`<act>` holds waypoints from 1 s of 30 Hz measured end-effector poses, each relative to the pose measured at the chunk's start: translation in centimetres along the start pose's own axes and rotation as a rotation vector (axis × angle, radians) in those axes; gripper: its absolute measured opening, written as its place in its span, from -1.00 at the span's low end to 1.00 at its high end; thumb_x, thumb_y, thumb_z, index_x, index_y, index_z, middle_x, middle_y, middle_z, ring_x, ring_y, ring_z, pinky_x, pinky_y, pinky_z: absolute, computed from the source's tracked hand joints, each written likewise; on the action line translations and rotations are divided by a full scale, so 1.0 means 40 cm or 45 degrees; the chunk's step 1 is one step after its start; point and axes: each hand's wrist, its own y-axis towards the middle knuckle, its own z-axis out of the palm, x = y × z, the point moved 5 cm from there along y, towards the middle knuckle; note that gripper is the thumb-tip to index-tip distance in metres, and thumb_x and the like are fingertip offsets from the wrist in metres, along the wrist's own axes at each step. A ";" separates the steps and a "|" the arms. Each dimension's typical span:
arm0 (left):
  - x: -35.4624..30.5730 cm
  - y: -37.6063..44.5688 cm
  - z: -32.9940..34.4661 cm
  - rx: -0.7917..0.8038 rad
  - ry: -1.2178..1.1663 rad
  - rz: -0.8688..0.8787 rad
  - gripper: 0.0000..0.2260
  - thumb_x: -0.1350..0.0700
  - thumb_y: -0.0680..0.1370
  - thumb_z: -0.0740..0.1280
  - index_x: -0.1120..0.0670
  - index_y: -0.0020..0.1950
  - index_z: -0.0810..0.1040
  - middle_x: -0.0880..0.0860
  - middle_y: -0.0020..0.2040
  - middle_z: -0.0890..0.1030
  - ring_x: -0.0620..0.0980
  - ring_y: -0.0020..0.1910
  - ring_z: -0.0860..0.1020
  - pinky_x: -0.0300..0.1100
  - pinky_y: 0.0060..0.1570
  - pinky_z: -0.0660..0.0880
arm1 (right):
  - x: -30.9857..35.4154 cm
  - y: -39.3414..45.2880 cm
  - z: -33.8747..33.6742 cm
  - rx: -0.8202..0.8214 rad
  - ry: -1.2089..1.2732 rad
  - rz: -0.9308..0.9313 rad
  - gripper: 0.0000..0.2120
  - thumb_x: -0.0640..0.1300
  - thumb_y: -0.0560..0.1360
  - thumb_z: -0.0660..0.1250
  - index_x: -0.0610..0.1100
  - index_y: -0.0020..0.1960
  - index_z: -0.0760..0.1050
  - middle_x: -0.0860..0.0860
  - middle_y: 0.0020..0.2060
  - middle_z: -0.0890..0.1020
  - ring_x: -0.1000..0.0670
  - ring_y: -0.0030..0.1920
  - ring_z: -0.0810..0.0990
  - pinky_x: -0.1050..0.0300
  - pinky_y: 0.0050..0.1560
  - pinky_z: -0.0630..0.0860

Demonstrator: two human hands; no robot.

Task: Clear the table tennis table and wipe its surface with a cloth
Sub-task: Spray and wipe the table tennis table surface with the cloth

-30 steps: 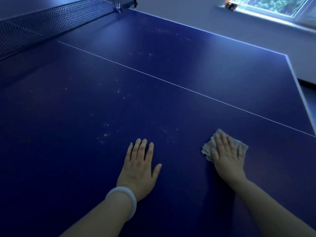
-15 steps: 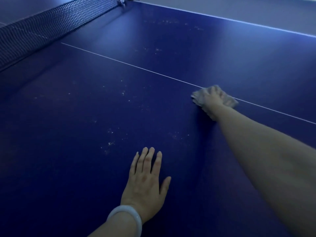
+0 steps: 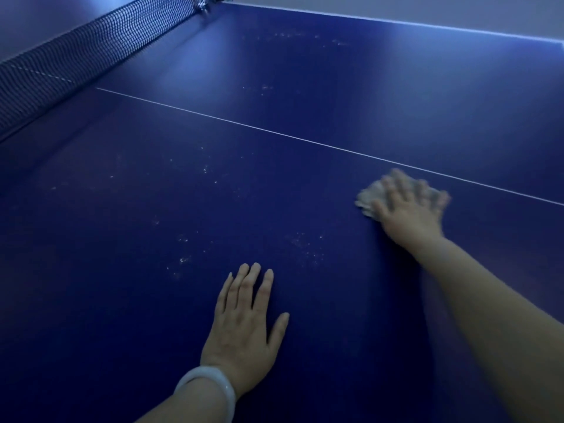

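Your right hand (image 3: 409, 209) lies flat on the cloth (image 3: 367, 199), fingers extended and pressing it onto the table (image 3: 305, 102) just on the near side of the white centre line (image 3: 274, 131). The hand is blurred, so the exact finger spread is uncertain, but no curl around the fabric is visible. The cloth shows mainly at the left edge of the hand, bunched rather than spread.

Your left hand (image 3: 244, 328) rests palm-down with straight fingers, holding nothing and bracing you. A pale bangle (image 3: 210, 383) sits on that wrist.

The relation that governs the next stroke: the pale specks (image 3: 183, 257) lie to the left of the cloth and nearer to you, between the two hands and beyond the left fingertips. More specks (image 3: 265, 87) lie past the centre line toward the net (image 3: 76, 59). The right hand already carries the cloth, so a leftward sweep probably reaches the near patch first. Move the left hand clear if the stroke continues that way.
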 end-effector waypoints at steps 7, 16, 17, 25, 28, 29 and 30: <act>-0.004 -0.001 -0.007 -0.100 -0.004 -0.001 -0.31 -0.32 0.53 -0.24 -0.04 0.60 -0.05 -0.02 0.59 -0.06 -0.13 0.51 -0.32 -0.15 0.46 -0.40 | 0.161 -0.142 0.054 -0.066 0.098 0.083 -0.42 0.16 0.65 -0.12 0.01 0.60 -0.18 -0.01 0.58 -0.22 -0.30 0.54 -0.25 -0.46 0.40 -0.29; -0.003 0.001 -0.007 -0.073 -0.022 0.004 -0.31 -0.30 0.55 -0.19 0.02 0.59 0.06 0.04 0.58 0.06 -0.03 0.55 -0.14 -0.10 0.49 -0.28 | 0.037 -0.135 0.036 -0.011 0.022 -0.064 -0.43 0.17 0.64 -0.08 0.11 0.59 -0.17 0.11 0.58 -0.21 -0.20 0.56 -0.22 -0.40 0.45 -0.22; -0.003 0.002 -0.006 -0.068 -0.019 0.006 -0.32 -0.30 0.56 -0.18 0.03 0.59 0.08 0.05 0.58 0.07 -0.01 0.56 -0.13 -0.07 0.49 -0.27 | -0.049 -0.147 0.028 -0.010 0.084 0.126 -0.44 0.17 0.64 -0.09 0.11 0.59 -0.16 0.11 0.58 -0.22 -0.21 0.56 -0.21 -0.41 0.45 -0.19; 0.004 0.005 0.011 -0.026 0.015 0.041 -0.30 -0.28 0.54 -0.30 0.05 0.60 -0.10 0.09 0.60 -0.08 0.05 0.57 -0.21 0.05 0.51 -0.29 | 0.161 -0.359 0.078 -0.099 0.060 0.274 -0.42 0.17 0.63 -0.17 0.04 0.58 -0.24 -0.01 0.57 -0.25 -0.25 0.55 -0.22 -0.43 0.43 -0.27; 0.001 0.002 0.006 -0.022 0.025 0.071 -0.30 -0.25 0.54 -0.29 0.09 0.60 -0.06 0.13 0.60 -0.03 0.10 0.58 -0.14 0.07 0.52 -0.26 | 0.327 -0.395 0.107 -0.101 0.002 0.023 -0.41 0.21 0.60 -0.26 0.07 0.57 -0.27 0.04 0.57 -0.25 -0.16 0.56 -0.29 -0.33 0.46 -0.34; 0.002 0.001 0.003 -0.014 0.019 0.076 -0.30 -0.24 0.54 -0.29 0.10 0.60 -0.06 0.14 0.60 -0.03 0.10 0.58 -0.14 0.08 0.52 -0.24 | 0.338 -0.398 0.108 -0.103 0.004 0.036 -0.41 0.21 0.60 -0.27 0.07 0.58 -0.24 0.04 0.57 -0.21 -0.14 0.56 -0.28 -0.30 0.47 -0.34; 0.003 -0.001 -0.001 -0.013 0.007 0.079 -0.30 -0.23 0.55 -0.27 0.11 0.60 -0.06 0.15 0.60 -0.02 0.11 0.58 -0.13 0.09 0.52 -0.23 | 0.338 -0.399 0.108 -0.107 0.010 0.055 -0.41 0.21 0.59 -0.27 0.07 0.59 -0.21 0.04 0.58 -0.18 -0.13 0.56 -0.27 -0.29 0.48 -0.33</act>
